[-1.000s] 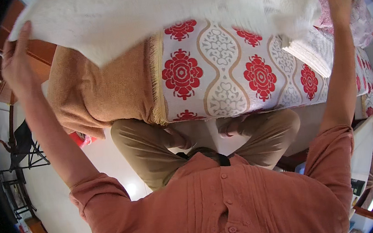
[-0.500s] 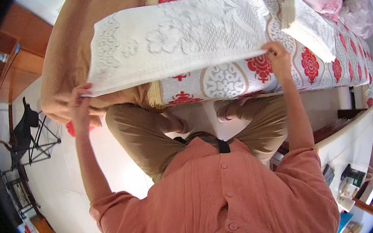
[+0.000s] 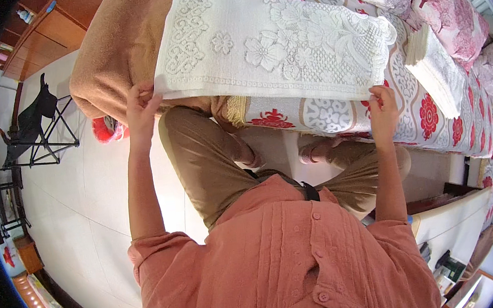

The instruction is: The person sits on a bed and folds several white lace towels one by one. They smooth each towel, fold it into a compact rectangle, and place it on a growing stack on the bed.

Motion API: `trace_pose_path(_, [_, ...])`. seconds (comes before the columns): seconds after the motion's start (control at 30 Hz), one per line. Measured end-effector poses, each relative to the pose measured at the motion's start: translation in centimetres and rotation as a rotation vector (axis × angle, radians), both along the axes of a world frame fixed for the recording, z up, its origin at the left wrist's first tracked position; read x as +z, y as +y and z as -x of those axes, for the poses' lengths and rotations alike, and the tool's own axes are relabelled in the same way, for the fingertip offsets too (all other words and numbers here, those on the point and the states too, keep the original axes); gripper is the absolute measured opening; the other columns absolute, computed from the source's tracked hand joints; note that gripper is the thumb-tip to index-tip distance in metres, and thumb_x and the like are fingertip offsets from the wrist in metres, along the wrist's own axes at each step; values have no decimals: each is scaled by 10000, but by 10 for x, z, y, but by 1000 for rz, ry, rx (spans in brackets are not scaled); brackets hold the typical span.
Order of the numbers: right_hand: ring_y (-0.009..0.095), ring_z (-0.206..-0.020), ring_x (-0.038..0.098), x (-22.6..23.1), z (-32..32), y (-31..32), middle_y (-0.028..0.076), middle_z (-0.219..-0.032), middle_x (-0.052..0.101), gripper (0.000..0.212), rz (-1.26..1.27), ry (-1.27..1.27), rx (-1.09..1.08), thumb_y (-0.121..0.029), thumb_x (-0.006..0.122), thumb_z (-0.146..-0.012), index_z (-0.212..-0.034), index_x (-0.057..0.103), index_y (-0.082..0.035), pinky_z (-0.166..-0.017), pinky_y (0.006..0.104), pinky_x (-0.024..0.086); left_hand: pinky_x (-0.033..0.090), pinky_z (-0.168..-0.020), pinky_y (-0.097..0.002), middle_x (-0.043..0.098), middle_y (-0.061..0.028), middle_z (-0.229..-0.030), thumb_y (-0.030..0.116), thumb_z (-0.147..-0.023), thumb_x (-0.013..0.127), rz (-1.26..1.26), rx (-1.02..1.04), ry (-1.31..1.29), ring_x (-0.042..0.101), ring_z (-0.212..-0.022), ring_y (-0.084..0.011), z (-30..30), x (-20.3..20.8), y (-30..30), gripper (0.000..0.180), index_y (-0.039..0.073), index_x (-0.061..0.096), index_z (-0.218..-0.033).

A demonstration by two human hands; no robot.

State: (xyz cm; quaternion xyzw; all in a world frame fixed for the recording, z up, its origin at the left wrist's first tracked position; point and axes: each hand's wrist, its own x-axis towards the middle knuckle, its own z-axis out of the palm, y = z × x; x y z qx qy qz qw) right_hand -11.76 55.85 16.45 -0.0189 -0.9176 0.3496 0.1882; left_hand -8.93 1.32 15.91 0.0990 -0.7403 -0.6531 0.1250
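A long white cloth with raised lace flowers is spread lengthwise over the brown blanket and a patterned cover. My left hand pinches its near left corner between thumb and fingers. At the near right corner, my right hand has its fingertips closed on the edge. The cloth lies mostly flat, its scalloped right end over the red, white and grey cover. Right of it rests a folded stack of white cloth.
Pillows with tree prints line the far right of the bed. A black folding chair stands on the pale floor at left, and a wooden cabinet is behind it. A white panel is at lower right.
The cloth, held taut and slightly raised before, now lies flatter with its lace pattern smooth and clear. Both hands still hold its near corners. The whole view has shifted and turned a little.
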Motion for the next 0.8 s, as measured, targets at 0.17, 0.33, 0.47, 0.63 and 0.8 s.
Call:
trace_pose_path(0.17, [326,-1039,619,-1,8,-47,115,-1145,641,230,-123,49,267,-74,686,-819,-1043,660,-30,-905,383,493,477,-948,-394,583,-115,-1168,30,-810,684,978,1,218,573,-1109,-322,7,34,23,384,84,610,-1183])
trace_pose_path(0.33, [327,-1042,596,-3,18,-88,106,-1111,628,253,-231,33,387,-90,724,-771,-1015,669,-49,-902,400,484,482,-919,-428,584,-111,-1204,48,-801,692,1115,-144,218,572,-1124,-335,13,46,23,325,85,622,-1116])
trace_pose_path(0.47, [313,-1009,595,-9,27,-90,87,-1073,615,209,-273,42,381,-73,731,-749,-947,665,-62,-865,403,491,481,-932,-434,590,-117,-1256,55,-824,670,1221,-149,160,582,-1134,-343,16,52,24,286,86,637,-1106])
trace_pose_path(0.63, [301,-992,607,-10,30,-87,72,-1041,623,137,-230,10,381,-39,698,-770,-894,642,-47,-834,383,500,502,-847,-433,633,-89,-1126,68,-843,656,1194,-110,252,624,-1008,-321,23,45,17,172,82,667,-1014])
trace_pose_path(0.8, [298,-927,628,0,35,-80,87,-1000,631,117,-15,-56,382,0,645,-787,-897,614,-24,-816,359,501,495,-848,-408,664,-85,-1049,35,-857,628,1174,-42,317,628,-982,-314,27,71,21,154,68,683,-997])
